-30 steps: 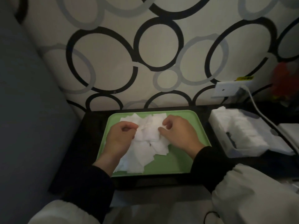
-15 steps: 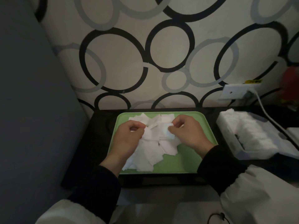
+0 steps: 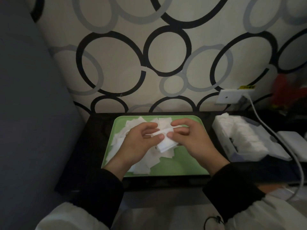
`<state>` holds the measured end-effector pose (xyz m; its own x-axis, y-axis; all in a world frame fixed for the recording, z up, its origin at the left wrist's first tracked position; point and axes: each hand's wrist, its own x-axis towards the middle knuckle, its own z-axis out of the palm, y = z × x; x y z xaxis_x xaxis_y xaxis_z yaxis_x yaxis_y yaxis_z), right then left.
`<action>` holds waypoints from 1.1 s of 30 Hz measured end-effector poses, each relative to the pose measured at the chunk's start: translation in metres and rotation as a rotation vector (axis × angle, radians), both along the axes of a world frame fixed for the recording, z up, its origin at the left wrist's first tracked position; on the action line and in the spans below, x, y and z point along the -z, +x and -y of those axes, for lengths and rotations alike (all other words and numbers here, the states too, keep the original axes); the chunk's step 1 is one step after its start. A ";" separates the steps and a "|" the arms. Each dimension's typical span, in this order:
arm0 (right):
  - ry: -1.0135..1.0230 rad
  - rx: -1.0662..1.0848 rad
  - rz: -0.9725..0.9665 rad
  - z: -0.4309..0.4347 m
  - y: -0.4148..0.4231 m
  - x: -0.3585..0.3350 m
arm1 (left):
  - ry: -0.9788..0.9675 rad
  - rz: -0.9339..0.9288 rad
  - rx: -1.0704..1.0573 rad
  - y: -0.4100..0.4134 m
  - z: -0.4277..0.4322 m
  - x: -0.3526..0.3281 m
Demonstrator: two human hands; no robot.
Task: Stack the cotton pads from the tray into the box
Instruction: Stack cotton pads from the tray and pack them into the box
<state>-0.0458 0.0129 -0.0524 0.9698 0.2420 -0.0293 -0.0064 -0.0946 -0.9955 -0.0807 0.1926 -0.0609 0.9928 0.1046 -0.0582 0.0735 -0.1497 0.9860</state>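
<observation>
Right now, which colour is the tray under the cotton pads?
Light green tray, seen best in the head view.

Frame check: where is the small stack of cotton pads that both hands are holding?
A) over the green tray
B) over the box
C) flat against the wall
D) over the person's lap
A: the left hand and right hand pinch the stack of cotton pads over the green tray; the box sits apart to the right.
</observation>
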 end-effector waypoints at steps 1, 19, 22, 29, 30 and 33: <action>0.004 -0.018 0.004 -0.001 0.001 -0.002 | -0.017 -0.009 0.015 -0.001 0.000 -0.001; 0.216 -0.183 -0.151 -0.026 0.015 0.003 | -0.287 -0.084 -0.192 0.001 -0.015 -0.004; 0.181 -0.175 -0.125 -0.024 0.019 0.006 | -0.309 -0.102 -0.158 0.000 -0.013 -0.003; 0.150 -0.194 -0.099 -0.021 0.020 0.009 | -0.386 -0.076 -0.101 -0.002 -0.013 -0.005; 0.172 -0.187 -0.122 -0.021 0.020 0.009 | -0.439 -0.074 -0.080 -0.003 -0.014 -0.006; 0.180 -0.144 -0.169 -0.021 0.021 0.008 | -0.568 -0.065 0.024 -0.005 -0.018 -0.009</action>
